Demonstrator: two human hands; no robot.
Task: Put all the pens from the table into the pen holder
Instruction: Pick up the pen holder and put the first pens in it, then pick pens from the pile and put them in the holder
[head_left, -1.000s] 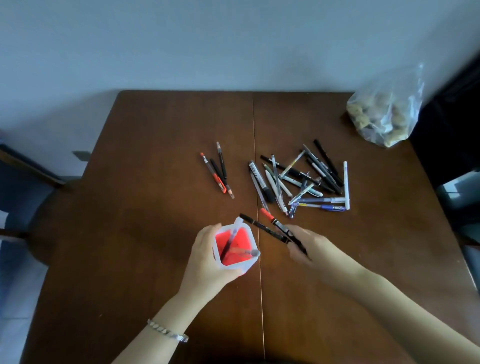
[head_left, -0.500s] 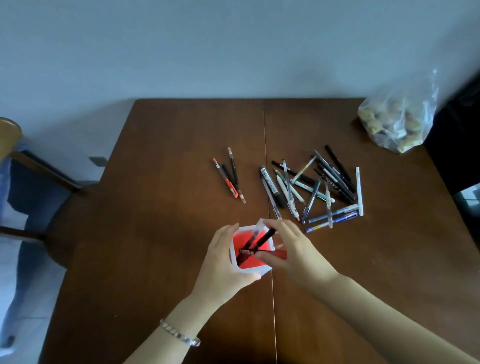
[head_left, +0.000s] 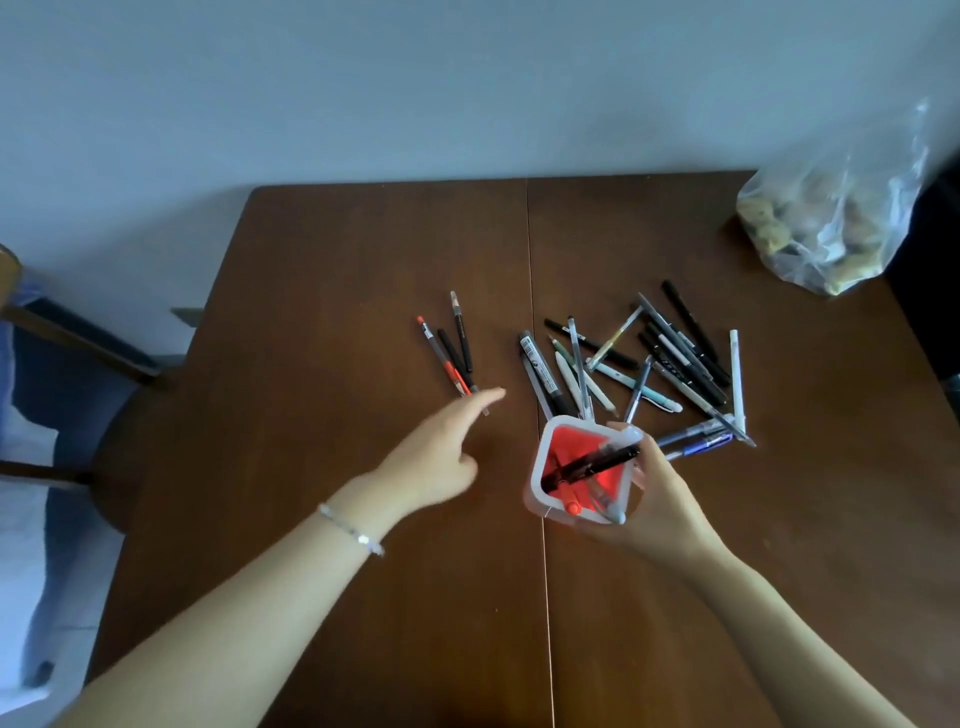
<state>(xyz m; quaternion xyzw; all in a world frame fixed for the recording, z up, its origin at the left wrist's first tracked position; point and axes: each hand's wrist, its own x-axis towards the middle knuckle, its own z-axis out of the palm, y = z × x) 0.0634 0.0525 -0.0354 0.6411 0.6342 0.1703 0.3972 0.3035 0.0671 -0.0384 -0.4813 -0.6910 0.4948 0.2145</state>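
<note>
The right hand (head_left: 657, 499) clasps the pen holder (head_left: 579, 470), mouth tilted toward the camera; a black pen (head_left: 597, 462) lies slantwise inside. The left hand (head_left: 436, 452), fingers spread, grips nothing.

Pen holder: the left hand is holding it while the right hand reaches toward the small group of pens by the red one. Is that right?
Not quite: the hands are swapped. In the head view the right hand holds the pen holder, and the left hand reaches with an extended finger toward the small group of pens by the red pen.
</note>
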